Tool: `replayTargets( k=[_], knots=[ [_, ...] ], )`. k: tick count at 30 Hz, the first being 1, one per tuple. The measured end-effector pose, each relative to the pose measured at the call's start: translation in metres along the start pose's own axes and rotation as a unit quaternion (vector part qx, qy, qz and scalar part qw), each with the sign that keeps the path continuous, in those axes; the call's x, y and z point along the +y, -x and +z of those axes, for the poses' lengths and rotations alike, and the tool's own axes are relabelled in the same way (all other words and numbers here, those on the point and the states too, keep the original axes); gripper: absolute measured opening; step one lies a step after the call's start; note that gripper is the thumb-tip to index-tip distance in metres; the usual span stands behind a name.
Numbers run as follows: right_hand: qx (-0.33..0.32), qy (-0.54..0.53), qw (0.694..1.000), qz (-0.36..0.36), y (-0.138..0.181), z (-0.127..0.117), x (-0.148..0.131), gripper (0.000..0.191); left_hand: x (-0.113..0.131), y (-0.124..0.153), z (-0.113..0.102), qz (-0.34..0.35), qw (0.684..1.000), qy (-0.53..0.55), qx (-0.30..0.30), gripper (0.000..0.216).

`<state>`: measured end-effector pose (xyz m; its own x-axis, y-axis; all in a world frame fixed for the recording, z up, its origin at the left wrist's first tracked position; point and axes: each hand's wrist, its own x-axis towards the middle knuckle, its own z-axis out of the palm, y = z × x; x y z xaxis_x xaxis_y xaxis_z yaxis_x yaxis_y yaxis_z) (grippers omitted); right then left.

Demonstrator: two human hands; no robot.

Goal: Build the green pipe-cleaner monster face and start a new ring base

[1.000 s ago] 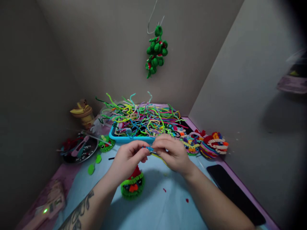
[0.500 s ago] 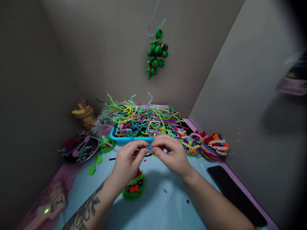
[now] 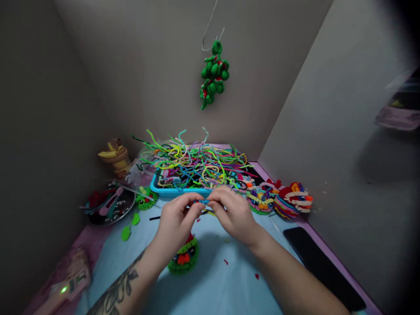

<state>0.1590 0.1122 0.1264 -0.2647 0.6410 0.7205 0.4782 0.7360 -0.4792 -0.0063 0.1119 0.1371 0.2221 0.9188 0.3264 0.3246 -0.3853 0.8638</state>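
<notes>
Between my fingertips is a short blue piece of pipe cleaner (image 3: 205, 201), mostly covered by the fingers. My left hand (image 3: 179, 218) pinches its left end between thumb and forefinger. On the other end, the thumb and fingers of my right hand (image 3: 234, 214) are closed in the same way. Both hands are raised over the blue cloth, fingertips nearly meeting. Below my left wrist sits a round green fuzzy figure (image 3: 183, 259) with an orange and red middle, partly hidden by the forearm.
Behind the hands, a blue tray (image 3: 179, 192) overflows with colourful pipe cleaners (image 3: 197, 159). Fuzzy ornaments (image 3: 292, 200) and a black phone-like slab (image 3: 323, 267) lie right. At left are a metal bowl (image 3: 126, 210), green felt pieces (image 3: 125, 233) and a pink glue gun (image 3: 70, 284).
Both hands hold nearly the same place, with the fingers shifting slightly on the blue piece. The right fingertips look a little closer together around it.
</notes>
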Motion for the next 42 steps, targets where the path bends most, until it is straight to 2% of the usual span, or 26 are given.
replayTargets(
  k=[6,9,13,16,21,26,29,31,33,36,39,42],
  knots=[
    [0.013,-0.031,0.999,0.023,-0.002,-0.003,0.004,0.012,-0.004,-0.005,0.001,-0.074,0.994,0.086,-0.012,0.017],
    [0.012,-0.051,0.998,0.035,-0.003,-0.004,0.004,0.018,-0.008,-0.005,0.002,-0.084,0.986,0.145,-0.012,0.022],
    [0.004,-0.071,0.996,0.05,-0.005,-0.004,0.004,0.011,-0.012,-0.006,0.003,-0.084,0.977,0.192,-0.043,0.028],
    [0.006,-0.076,0.993,0.087,-0.005,-0.005,0.004,0.009,-0.013,-0.007,0.002,-0.065,0.984,0.161,-0.045,0.033],
    [0.004,-0.08,0.99,0.119,-0.006,-0.007,0.006,0.009,-0.013,-0.007,-0.001,0.016,1.0,0.017,0.0,0.014],
    [-0.01,-0.09,0.987,0.131,-0.006,-0.006,0.005,0.009,-0.011,-0.004,-0.001,0.115,0.987,-0.108,0.026,0.012],
    [-0.017,-0.098,0.985,0.142,-0.006,-0.005,0.004,0.01,-0.011,-0.004,0.0,0.13,0.984,-0.118,0.015,0.013],
    [-0.022,-0.105,0.981,0.159,-0.007,-0.004,0.005,0.01,-0.011,-0.005,0.001,0.09,0.992,-0.085,0.0,0.015],
    [-0.027,-0.121,0.976,0.182,-0.008,-0.003,0.007,0.011,-0.011,-0.007,0.002,0.011,1.0,-0.013,-0.025,0.018],
    [-0.032,-0.158,0.964,0.21,-0.009,-0.004,0.012,0.013,-0.012,-0.01,0.003,-0.102,0.986,0.107,-0.072,0.025],
    [-0.031,-0.182,0.958,0.219,-0.009,-0.005,0.014,0.022,-0.013,-0.012,0.003,-0.138,0.971,0.167,-0.1,0.027],
    [-0.029,-0.175,0.962,0.205,-0.009,-0.005,0.015,0.012,-0.012,-0.011,0.003,-0.139,0.968,0.178,-0.11,0.027]
  ],
)
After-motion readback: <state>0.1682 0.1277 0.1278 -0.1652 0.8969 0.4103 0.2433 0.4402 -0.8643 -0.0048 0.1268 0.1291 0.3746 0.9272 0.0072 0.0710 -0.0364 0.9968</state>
